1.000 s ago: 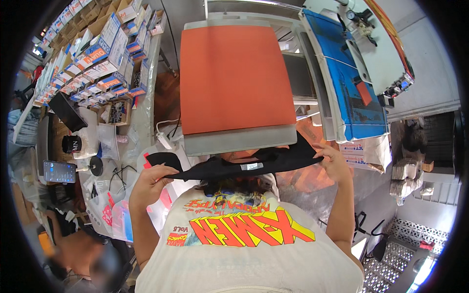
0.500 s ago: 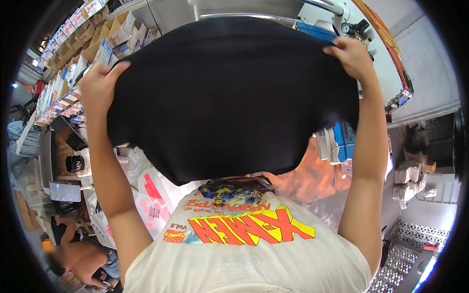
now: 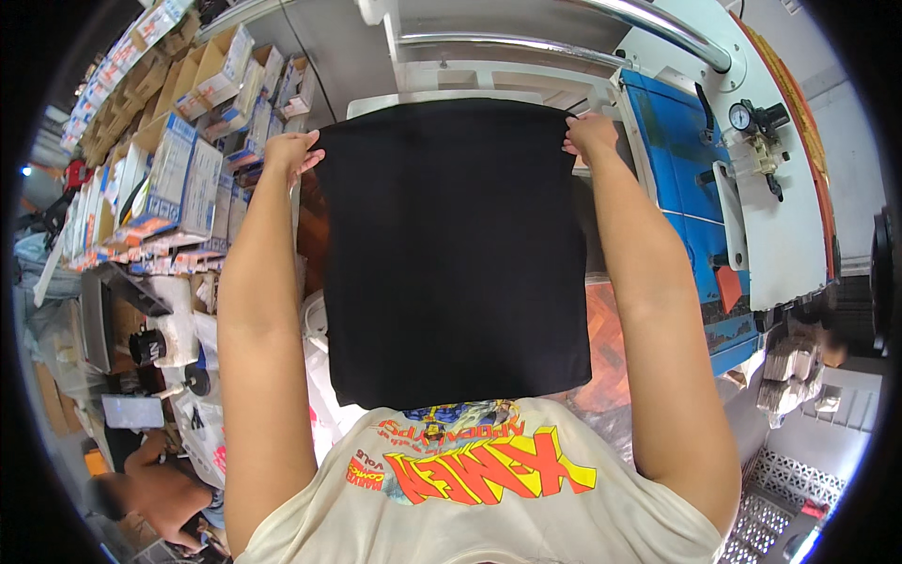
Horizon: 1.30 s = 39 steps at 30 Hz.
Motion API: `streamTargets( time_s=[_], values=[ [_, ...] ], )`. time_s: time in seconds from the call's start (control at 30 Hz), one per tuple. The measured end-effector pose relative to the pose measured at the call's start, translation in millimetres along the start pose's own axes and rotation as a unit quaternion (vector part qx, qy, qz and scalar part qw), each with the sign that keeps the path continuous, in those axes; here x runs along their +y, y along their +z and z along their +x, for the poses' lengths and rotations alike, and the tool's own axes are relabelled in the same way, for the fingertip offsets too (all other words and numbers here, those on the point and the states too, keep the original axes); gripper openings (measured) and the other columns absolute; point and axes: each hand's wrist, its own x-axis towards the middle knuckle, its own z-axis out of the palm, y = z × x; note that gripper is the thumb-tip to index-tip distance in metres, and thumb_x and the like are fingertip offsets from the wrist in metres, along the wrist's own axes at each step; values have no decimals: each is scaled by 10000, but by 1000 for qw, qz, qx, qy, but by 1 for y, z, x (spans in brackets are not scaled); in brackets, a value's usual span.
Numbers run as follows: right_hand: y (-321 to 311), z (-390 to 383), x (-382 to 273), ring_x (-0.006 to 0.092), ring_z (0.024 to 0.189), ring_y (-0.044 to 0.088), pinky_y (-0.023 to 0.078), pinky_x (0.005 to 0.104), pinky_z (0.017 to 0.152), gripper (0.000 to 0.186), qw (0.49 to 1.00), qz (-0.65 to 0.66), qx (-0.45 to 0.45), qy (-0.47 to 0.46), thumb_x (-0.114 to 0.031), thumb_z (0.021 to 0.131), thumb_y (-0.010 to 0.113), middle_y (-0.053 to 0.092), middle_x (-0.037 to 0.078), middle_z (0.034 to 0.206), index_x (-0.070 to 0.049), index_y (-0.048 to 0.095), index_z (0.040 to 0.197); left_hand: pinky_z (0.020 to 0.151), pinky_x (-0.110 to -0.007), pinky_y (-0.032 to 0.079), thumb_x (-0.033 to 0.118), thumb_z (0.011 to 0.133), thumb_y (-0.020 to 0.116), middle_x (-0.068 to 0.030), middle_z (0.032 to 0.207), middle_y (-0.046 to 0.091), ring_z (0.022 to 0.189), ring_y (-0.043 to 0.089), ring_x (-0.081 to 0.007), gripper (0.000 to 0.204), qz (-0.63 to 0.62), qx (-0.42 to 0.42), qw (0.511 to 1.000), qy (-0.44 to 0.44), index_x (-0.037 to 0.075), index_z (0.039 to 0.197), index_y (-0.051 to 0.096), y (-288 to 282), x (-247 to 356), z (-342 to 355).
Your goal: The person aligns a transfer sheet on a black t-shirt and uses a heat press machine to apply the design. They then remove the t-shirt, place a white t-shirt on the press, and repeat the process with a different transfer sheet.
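A black shirt (image 3: 456, 254) hangs spread out in front of me as a nearly square panel. My left hand (image 3: 295, 154) pinches its far left corner, the fingers closed on the edge. At the far right corner, my right hand (image 3: 592, 137) grips the cloth in the same way. Just beyond the shirt's far edge shows the pale rim of a flat board (image 3: 376, 106); the cloth hides the rest of it. The shirt's lower edge hangs close to my chest.
Machinery with a blue panel (image 3: 672, 141) and a pressure gauge (image 3: 740, 117) stands at right. Metal bars (image 3: 512, 41) cross the far side. Open cardboard boxes (image 3: 178, 179) are stacked at left. Another person (image 3: 169, 493) is at the lower left.
The shirt has come down from a raised, billowing spread to a flatter, squarer panel. Both hands have moved inward, closer together, keeping hold of its corners. More of the machinery shows at right.
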Motion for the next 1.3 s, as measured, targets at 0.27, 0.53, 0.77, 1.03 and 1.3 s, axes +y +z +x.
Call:
streamTargets(
  time_s=[0.27,0.53,0.77,1.03,1.3],
  values=[
    [30,56,-27,364,1139,677,517,446,991,328,945,-173,162,-227,-397,887,727,745,147,1139,-141,778,1084,811,-299,615,136,946,753,-103,948,702,864,718,-206,213,-84,67,987,119,-52,1028,695,36,11,68],
    [132,-61,-6,340,1344,466,344,555,1126,593,789,-361,-19,-497,-583,962,580,545,153,1392,-109,623,1315,980,-458,498,134,848,688,-141,1170,689,1110,640,-369,337,349,-3,744,569,113,1184,702,157,-11,-19],
    [132,-76,-48,324,1336,471,333,547,1098,537,818,-428,-48,-381,-554,984,557,543,145,1411,-210,605,1394,1097,-634,349,334,897,557,-134,1374,581,1316,505,-400,450,565,-45,753,334,249,1332,638,188,25,-29],
    [23,-132,100,405,1345,496,407,503,1119,485,871,-269,133,-390,-295,951,641,510,201,1473,-97,578,1389,1075,-505,429,156,873,693,-215,1305,608,1247,556,-412,512,336,101,800,486,56,1362,580,76,-58,-139],
    [-98,-233,329,151,892,646,513,305,870,421,975,159,-157,-14,-387,1016,653,701,54,963,27,686,1078,831,-302,566,328,1049,601,-54,1094,725,923,704,-167,421,-38,-180,972,-149,16,1331,612,-73,-238,-292]
  ],
)
